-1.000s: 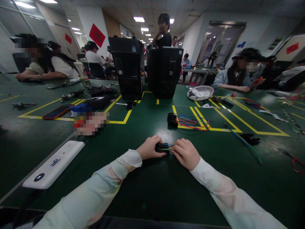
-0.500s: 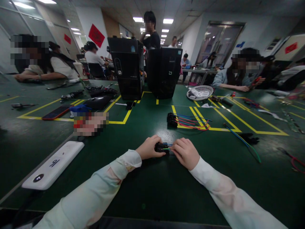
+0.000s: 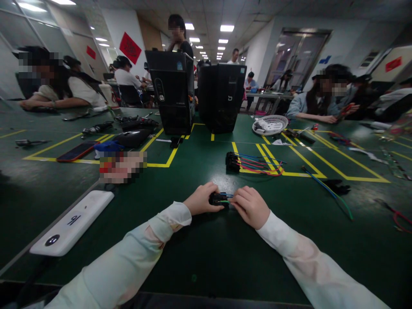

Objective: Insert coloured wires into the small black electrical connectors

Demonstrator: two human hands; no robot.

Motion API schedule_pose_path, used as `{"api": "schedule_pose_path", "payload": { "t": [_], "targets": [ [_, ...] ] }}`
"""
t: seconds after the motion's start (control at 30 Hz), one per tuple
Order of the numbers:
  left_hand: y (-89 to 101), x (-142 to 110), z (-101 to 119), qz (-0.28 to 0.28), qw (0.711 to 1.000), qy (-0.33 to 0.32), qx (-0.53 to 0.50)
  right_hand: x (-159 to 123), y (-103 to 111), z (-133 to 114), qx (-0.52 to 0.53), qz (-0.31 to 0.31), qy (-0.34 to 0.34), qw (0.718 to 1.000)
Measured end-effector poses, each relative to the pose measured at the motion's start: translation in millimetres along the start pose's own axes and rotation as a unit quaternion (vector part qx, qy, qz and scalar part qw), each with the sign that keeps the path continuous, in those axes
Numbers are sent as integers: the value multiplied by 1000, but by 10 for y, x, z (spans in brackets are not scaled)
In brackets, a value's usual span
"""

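Note:
Just above the green tabletop, my left hand (image 3: 203, 199) is closed around a small black connector block (image 3: 219, 198). Blue and green wires (image 3: 227, 196) run out of the block's right side. The fingers of my right hand (image 3: 250, 206) pinch these wires close to the block; their far ends are hidden behind the hand. Beyond my hands lies a second black connector (image 3: 232, 162), with several blue and red wires (image 3: 260, 164) spreading to the right. Off to the right is a pair of loose blue and green wires (image 3: 331, 193), beside a small black piece (image 3: 337, 186).
Two black computer towers (image 3: 174, 92) stand at the table's middle, with a white basket (image 3: 270, 125) right of them. At left are a white power bank (image 3: 72, 223), a phone (image 3: 78, 151) and a dark computer mouse (image 3: 137, 138). People sit around the table.
A standing person behind the towers has shifted to the left. My hands, the connector block and its wires stay in nearly the same place.

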State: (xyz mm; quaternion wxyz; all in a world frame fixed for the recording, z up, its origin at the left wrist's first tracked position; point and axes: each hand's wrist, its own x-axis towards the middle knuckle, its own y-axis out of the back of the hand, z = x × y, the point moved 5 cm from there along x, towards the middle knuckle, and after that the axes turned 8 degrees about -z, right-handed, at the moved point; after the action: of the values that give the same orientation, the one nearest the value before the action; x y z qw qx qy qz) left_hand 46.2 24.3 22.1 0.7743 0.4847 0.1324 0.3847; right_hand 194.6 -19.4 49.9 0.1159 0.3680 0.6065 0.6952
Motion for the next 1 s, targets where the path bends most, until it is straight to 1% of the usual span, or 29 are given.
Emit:
{"api": "schedule_pose_path", "payload": {
  "t": [0.13, 0.2, 0.27, 0.37, 0.43, 0.63, 0.7, 0.9, 1.0],
  "targets": [
    [7, 3, 26, -9, 1000, -13, 1, 13, 28, 7, -16, 20, -43, 999],
    [9, 2, 31, -9, 1000, -14, 1, 15, 29, 8, -15, 22, -51, 998],
    [7, 0, 26, -5, 1000, -12, 3, 11, 20, 5, -6, 16, -42, 999],
    [-3, -4, 14, -2, 1000, -7, 2, -3, -3, -4, 10, -2, -9, 1000],
    [-3, -6, 8, -1, 1000, -3, -3, -8, -10, -2, 11, -6, -2, 1000],
    [11, -8, 42, -15, 999, -24, -14, 4, 14, 21, -6, 28, -64, 998],
    [12, -11, 41, -15, 1000, -23, -10, 6, 13, 13, -5, 29, -72, 997],
    [-2, -16, 25, -9, 1000, -23, 1, -6, 5, -37, 20, 8, -13, 1000],
    [4, -17, 27, -6, 1000, -24, 4, -7, 11, -23, 13, 11, -20, 1000]
  ]
}}
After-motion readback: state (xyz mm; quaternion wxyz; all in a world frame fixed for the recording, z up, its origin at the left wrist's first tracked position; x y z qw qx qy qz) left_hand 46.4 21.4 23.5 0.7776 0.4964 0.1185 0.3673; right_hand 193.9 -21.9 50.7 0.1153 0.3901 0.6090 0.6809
